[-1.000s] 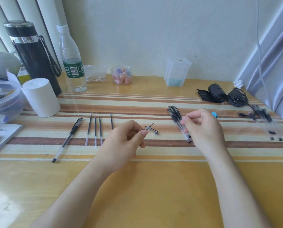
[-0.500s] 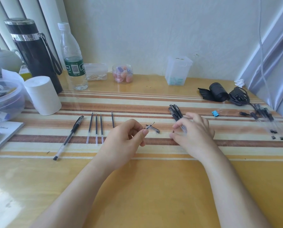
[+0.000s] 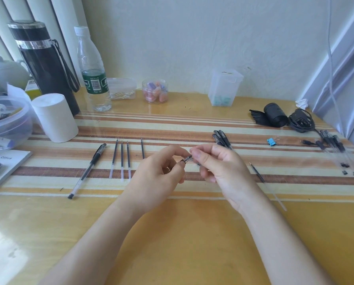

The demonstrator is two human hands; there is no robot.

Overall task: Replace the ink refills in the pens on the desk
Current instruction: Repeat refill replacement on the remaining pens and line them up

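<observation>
Two hands meet just above the tabletop (image 3: 182, 243) in the head view, the left hand (image 3: 157, 173) and the right hand (image 3: 219, 167). Each has its fingers curled, and together they pinch a small clear pen part (image 3: 187, 159) with a dark end between their fingertips. Held so close and level, it looks like a joint being screwed or pulled apart, though I cannot tell how much of the pen hides inside the right palm. Four refills (image 3: 122, 159) lie in a tidy row just left of the left hand, likely sorted for easy reach, with a whole pen (image 3: 87, 170) further left. One loose refill (image 3: 258, 174) lies just right of the right hand, and a bundle of pens (image 3: 220, 136) waits just beyond it
</observation>
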